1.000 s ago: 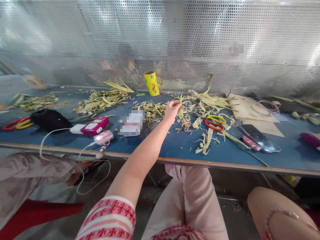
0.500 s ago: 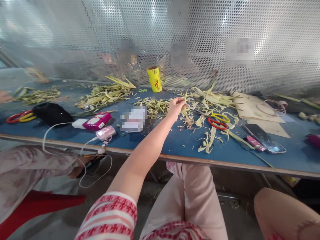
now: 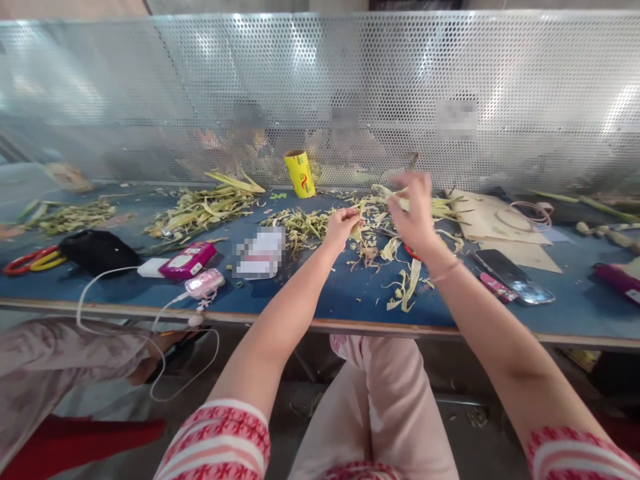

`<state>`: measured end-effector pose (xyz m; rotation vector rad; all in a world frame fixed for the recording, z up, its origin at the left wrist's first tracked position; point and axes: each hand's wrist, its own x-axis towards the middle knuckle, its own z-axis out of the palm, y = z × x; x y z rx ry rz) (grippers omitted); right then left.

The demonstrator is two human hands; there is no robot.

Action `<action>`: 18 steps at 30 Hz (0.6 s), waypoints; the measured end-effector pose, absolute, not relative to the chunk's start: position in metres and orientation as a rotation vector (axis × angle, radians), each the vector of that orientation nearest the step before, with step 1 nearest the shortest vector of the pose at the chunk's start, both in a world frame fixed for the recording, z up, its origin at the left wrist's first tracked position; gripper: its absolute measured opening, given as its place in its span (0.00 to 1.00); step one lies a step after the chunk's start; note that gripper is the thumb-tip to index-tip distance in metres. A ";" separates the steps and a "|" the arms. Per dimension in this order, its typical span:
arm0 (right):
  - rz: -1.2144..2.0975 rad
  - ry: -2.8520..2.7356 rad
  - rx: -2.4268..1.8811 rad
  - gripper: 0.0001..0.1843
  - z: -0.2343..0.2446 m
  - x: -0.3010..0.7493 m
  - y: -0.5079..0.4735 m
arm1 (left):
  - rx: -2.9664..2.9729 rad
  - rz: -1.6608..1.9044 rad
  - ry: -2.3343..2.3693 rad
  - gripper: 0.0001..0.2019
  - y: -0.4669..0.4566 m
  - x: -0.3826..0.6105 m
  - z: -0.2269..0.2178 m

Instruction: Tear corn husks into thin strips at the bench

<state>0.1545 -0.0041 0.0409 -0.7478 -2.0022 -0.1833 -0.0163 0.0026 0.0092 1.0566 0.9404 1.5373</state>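
While the left hand (image 3: 343,223) pinches its fingertips shut on a husk strip (image 3: 357,225), the strip stands nearly upright above the middle of the blue bench (image 3: 320,300). It is narrow, pale yellow-green, limp and frayed at its top. The right hand (image 3: 414,213) hovers just right of it, blurred; I cannot tell whether it grips anything. Shredded husk scraps (image 3: 300,223) lie left of the strip, and a yellow roll (image 3: 299,173) stands farther back.
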 end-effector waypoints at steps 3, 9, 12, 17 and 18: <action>-0.006 -1.892 -0.822 0.14 0.017 0.147 -0.003 | 1.146 1.514 0.944 0.05 0.000 -0.014 0.009; 0.461 -1.872 -1.251 0.11 -0.006 0.124 -0.005 | 1.296 1.544 1.043 0.05 0.004 -0.012 0.004; 0.443 -1.880 -1.317 0.07 -0.005 0.120 -0.005 | 1.318 1.554 1.071 0.04 0.005 -0.010 0.003; 0.430 -1.919 -1.258 0.06 -0.003 0.126 -0.006 | 1.506 1.591 1.126 0.05 0.004 -0.010 0.003; 0.450 -1.910 -1.235 0.08 -0.002 0.128 -0.006 | 1.538 1.597 1.139 0.05 0.004 -0.011 0.003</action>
